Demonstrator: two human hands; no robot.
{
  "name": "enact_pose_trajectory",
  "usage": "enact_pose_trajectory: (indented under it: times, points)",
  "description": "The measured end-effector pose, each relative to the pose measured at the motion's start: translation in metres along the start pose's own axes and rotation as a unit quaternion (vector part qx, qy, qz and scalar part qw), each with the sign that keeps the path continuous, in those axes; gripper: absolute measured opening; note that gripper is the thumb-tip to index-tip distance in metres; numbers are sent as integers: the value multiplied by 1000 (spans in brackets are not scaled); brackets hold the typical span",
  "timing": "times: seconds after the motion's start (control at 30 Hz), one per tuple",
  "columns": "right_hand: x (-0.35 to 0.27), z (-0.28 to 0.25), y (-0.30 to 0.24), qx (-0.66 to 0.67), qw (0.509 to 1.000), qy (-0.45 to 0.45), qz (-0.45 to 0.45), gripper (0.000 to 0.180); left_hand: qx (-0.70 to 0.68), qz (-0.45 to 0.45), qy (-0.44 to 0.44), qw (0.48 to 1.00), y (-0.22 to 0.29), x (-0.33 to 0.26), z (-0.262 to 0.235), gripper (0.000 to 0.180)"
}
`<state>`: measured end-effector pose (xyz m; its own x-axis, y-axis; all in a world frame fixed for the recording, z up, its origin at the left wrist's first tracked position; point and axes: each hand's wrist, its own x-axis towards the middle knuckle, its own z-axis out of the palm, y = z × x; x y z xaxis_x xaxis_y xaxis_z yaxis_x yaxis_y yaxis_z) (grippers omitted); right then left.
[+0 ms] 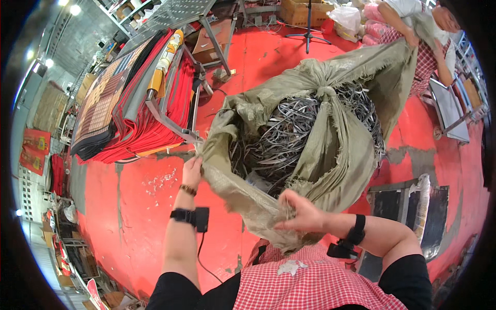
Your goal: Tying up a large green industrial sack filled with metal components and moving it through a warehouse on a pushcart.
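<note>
A large olive-grey woven sack (330,150) spreads in front of me, its cloth bunched and knotted at the middle. Through its openings shows a tangled heap of thin grey and black strips (287,129). My left hand (192,171) is closed on the sack's left edge. At the near edge, my right hand (306,213) grips the frayed cloth; part of its fingers is hidden by the fabric. Across from me a co-worker (413,36) in a checked apron holds up the sack's far right corner with both hands.
Stacked mats and red sheets (139,98) hang over a metal rack on the left. A metal-framed cart (408,212) stands at my right. Beyond the sack are a black tripod stand (308,36), cardboard boxes (305,13) and white bags (345,21). The floor (150,222) is red and worn.
</note>
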<state>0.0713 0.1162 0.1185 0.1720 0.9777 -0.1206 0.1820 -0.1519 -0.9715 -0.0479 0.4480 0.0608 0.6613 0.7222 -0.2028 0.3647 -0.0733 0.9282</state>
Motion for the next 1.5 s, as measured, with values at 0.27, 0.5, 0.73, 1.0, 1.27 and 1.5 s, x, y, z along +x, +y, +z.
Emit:
enact_pose_trajectory:
  times: [0.27,0.5,0.73,1.0,1.27,1.5]
  points:
    - [8,5,25,-382,920,-52,69,61,57,-35,-180,981,46,-148,-6,22]
    - [-7,-2,26,-383,913,-11,139,26,172,143,-264,938,74,-156,15,23]
    - [-67,-46,-50,-192,977,83,-48,12,141,49,-215,965,154,-207,-18,20]
    - [-118,-106,-48,-142,960,239,-19,9,158,213,-447,855,216,-152,95,19]
    - [-98,-196,76,-139,849,475,186,17,396,464,-214,763,242,-42,244,28]
    - [-83,-214,99,-92,851,472,209,24,425,619,-27,660,324,18,323,69]
